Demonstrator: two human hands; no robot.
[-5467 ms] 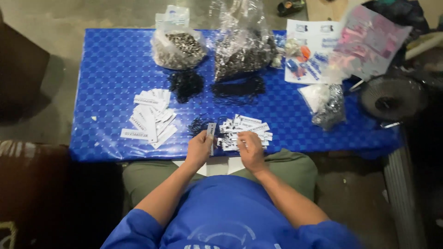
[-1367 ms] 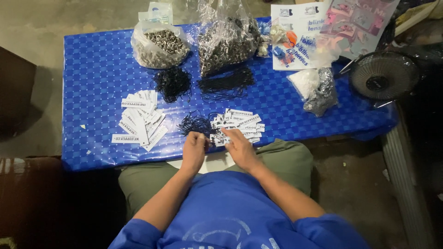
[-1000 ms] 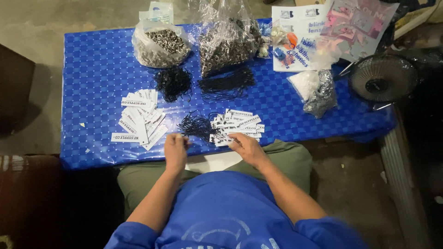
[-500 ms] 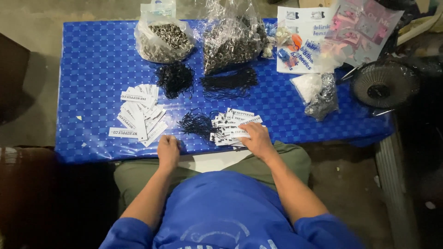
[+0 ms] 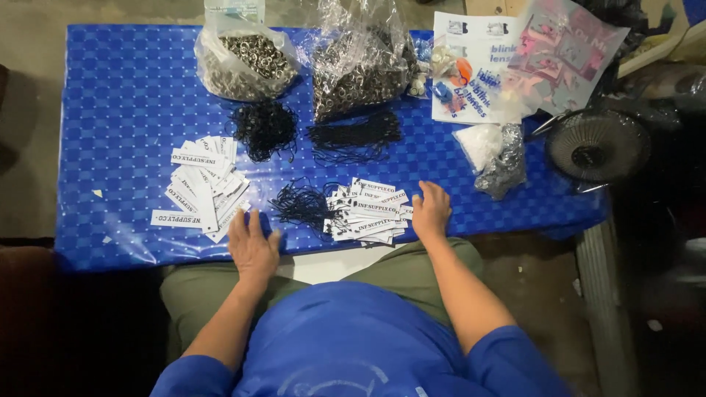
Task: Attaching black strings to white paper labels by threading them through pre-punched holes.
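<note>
Blue chequered plastic covers the table point(image 5: 110, 110) at which a seated person in a blue shirt works. Left hand point(image 5: 252, 246): flat on the near table edge, palm down, fingers spread and holding nothing; it lies just right of a fanned pile of white paper tags point(image 5: 202, 187) and just left of a loose bundle of black strings point(image 5: 301, 206). Right hand point(image 5: 431, 209): also palm down with fingers open and empty, its fingertips touching the right edge of a second pile of strung tags point(image 5: 368, 213), which lies between the two hands at the near edge. Farther back lie two more bunches of black cord point(image 5: 265, 129) point(image 5: 354, 138). Along the far edge stand two clear plastic bags of small metal eyelets point(image 5: 246, 62) point(image 5: 360, 70). To the right are printed packets point(image 5: 507, 62), a small crumpled bag point(image 5: 494, 158) and, off the table's right end, a round black fan point(image 5: 596, 147).
</note>
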